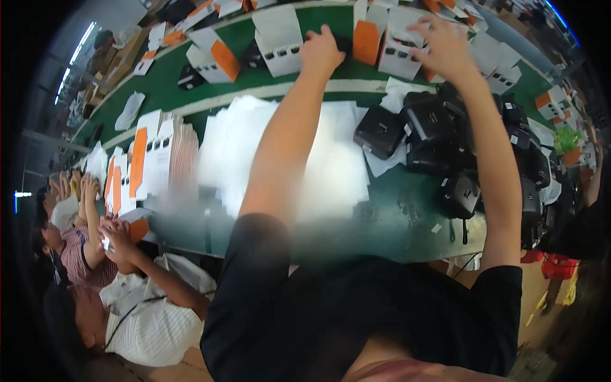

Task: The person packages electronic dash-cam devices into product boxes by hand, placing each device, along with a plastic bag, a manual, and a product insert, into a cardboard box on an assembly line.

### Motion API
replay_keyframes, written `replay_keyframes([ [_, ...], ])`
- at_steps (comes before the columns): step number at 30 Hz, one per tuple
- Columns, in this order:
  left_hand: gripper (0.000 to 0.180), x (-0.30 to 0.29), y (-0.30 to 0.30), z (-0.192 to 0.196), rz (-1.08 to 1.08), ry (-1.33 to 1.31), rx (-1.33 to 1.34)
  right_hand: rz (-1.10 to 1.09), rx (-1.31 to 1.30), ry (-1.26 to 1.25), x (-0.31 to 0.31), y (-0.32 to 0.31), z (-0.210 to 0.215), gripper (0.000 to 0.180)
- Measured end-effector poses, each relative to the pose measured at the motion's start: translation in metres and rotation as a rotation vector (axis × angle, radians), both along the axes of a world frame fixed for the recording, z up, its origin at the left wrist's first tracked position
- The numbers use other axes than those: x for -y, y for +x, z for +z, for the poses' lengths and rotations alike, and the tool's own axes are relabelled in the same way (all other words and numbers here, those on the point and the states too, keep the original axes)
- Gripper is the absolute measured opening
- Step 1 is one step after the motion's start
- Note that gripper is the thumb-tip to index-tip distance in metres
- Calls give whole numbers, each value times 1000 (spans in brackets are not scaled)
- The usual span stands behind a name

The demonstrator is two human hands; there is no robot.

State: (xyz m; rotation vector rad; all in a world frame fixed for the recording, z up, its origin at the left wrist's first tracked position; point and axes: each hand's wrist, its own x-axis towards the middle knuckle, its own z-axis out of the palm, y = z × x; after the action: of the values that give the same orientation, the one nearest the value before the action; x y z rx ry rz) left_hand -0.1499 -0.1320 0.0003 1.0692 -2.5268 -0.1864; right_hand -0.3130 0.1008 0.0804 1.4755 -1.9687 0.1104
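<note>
Both my arms reach across to the far side of the green table. My left hand [323, 51] has its fingers apart beside the right edge of a white box [280, 44] with a raised lid. Just right of that hand a black case [344, 43] is partly hidden. My right hand [445, 48] is slightly blurred, its fingers spread over the top of another open white box [400, 56]. An orange-sided box panel [366, 42] stands between the two hands. I see nothing held in either hand.
A stack of white sheets [235, 146] lies under my left forearm. Black zippered cases [429, 121] are piled at the right. Flattened white-and-orange boxes [153, 156] stand at the left. A co-worker in a white top [159, 318] sits close by on the left.
</note>
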Motion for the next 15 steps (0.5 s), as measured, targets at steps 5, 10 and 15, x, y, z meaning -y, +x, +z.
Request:
replay_keyframes([
  [5,69,-41,44,51,-138,-175,-212,214,979,-465,-66,97,85,42],
  [10,67,-142,141,136,-559,71,-674,433,1243,-545,-40,166,60,58],
  [15,54,-148,167,79,-664,184,-870,552,1685,-517,-65,155,-3,46],
])
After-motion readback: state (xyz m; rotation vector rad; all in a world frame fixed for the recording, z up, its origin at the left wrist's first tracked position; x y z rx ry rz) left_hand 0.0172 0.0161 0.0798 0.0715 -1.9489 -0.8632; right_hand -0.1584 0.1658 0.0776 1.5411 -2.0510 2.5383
